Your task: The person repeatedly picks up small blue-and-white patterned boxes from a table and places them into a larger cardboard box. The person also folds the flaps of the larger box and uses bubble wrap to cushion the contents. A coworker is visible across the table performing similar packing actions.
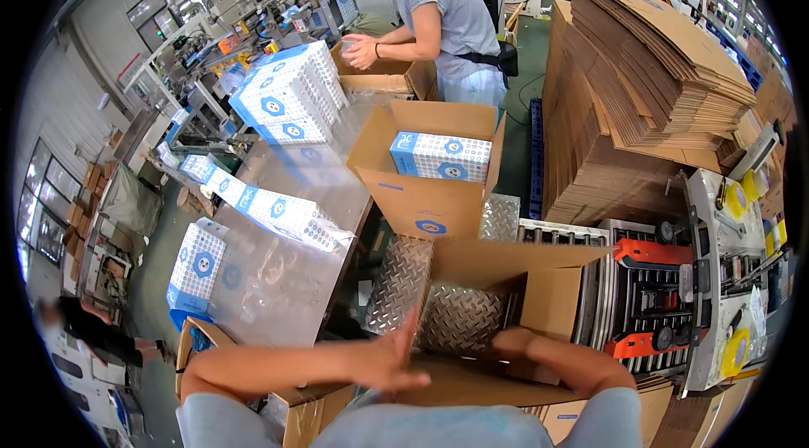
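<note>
The left hand (392,364) has its grip open, fingers spread and blurred, beside the near left of an open cardboard carton (552,300). The right hand (516,343) reaches in at that carton's right side; whether its grip is closed I cannot tell. Diamond-tread plate (459,317) shows between the carton's walls. Just beyond stands a second carton (421,199) with a blue-and-white printed box (447,155) inside; leftward, a row of similar boxes (274,208) lies on the metal counter (274,288).

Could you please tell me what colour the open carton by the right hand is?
The open carton is brown, seen best in the head view.
</note>
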`<state>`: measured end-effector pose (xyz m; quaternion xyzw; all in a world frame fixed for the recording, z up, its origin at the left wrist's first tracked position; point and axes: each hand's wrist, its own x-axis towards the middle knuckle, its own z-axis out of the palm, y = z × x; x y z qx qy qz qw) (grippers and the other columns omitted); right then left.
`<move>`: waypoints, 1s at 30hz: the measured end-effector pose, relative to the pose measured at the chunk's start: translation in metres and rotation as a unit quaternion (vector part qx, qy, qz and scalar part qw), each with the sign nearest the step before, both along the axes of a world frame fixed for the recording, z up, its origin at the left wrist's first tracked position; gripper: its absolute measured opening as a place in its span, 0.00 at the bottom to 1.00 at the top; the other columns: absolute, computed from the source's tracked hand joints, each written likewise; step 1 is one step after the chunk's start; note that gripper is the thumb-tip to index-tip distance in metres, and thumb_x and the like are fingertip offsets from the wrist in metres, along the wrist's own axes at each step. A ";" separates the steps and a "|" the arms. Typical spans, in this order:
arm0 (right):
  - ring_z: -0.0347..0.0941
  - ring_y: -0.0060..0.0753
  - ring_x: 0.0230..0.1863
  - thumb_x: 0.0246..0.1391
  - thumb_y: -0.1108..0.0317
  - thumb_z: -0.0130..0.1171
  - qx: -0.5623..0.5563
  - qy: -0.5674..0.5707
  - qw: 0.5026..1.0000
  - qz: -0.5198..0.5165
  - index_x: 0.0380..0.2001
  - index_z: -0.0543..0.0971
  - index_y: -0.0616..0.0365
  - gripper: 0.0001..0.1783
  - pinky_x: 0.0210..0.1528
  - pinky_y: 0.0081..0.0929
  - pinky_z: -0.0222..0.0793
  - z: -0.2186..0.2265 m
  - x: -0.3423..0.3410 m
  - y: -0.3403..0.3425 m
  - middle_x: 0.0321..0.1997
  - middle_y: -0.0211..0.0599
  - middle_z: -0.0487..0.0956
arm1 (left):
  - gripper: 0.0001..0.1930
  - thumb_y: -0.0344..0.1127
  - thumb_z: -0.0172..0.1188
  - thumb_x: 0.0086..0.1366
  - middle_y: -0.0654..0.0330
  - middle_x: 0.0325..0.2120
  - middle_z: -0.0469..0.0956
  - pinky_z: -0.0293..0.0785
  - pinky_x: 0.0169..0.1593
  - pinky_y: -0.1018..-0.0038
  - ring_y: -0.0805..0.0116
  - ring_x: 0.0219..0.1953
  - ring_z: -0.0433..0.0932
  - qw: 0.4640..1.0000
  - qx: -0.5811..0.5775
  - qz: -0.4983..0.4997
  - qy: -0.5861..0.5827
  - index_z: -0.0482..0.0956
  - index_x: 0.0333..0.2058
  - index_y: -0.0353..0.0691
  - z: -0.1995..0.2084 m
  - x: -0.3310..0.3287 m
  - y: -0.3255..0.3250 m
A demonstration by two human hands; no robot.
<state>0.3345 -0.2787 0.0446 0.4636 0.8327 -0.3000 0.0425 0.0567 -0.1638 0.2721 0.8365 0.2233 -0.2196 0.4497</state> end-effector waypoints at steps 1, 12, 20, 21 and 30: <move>0.77 0.43 0.33 0.58 0.56 0.51 -0.040 -0.004 0.999 -0.035 0.23 0.82 0.57 0.19 0.39 0.38 0.72 -0.005 0.006 -0.003 0.30 0.37 0.80 | 0.55 0.59 0.51 0.64 0.21 0.63 0.33 0.40 0.70 0.60 0.36 0.69 0.37 0.994 0.086 0.004 -0.067 0.25 0.61 0.16 -0.030 -0.010 -0.025; 0.75 0.53 0.37 0.62 0.52 0.43 0.171 -0.139 0.893 -0.393 0.33 0.76 0.57 0.20 0.38 0.47 0.69 0.189 0.069 0.077 0.31 0.46 0.79 | 0.55 0.76 0.37 0.59 0.35 0.67 0.39 0.46 0.68 0.49 0.39 0.69 0.44 0.972 -0.016 -0.128 0.194 0.38 0.68 0.33 -0.033 0.060 0.004; 0.32 0.48 0.75 0.65 0.45 0.39 -0.061 0.164 0.979 -0.107 0.65 0.60 0.57 0.34 0.72 0.44 0.34 0.116 0.057 0.012 0.73 0.49 0.51 | 0.38 0.60 0.53 0.60 0.45 0.64 0.55 0.43 0.66 0.43 0.43 0.68 0.50 0.881 0.426 -0.088 -0.189 0.61 0.61 0.37 -0.077 0.059 0.019; 0.45 0.47 0.70 0.64 0.43 0.38 -0.176 0.346 0.906 -0.168 0.64 0.62 0.59 0.35 0.70 0.45 0.42 0.131 0.090 0.025 0.67 0.49 0.60 | 0.39 0.59 0.53 0.60 0.46 0.65 0.54 0.40 0.66 0.42 0.42 0.68 0.48 0.890 0.420 -0.050 -0.171 0.60 0.62 0.39 -0.112 0.068 0.034; 0.66 0.36 0.56 0.57 0.35 0.49 -0.171 0.360 0.512 -0.761 0.62 0.63 0.54 0.40 0.54 0.38 0.63 -0.161 0.106 -0.029 0.59 0.39 0.70 | 0.40 0.59 0.41 0.67 0.41 0.67 0.49 0.40 0.68 0.52 0.40 0.69 0.46 0.915 0.347 0.041 -0.201 0.51 0.65 0.31 -0.147 -0.057 0.148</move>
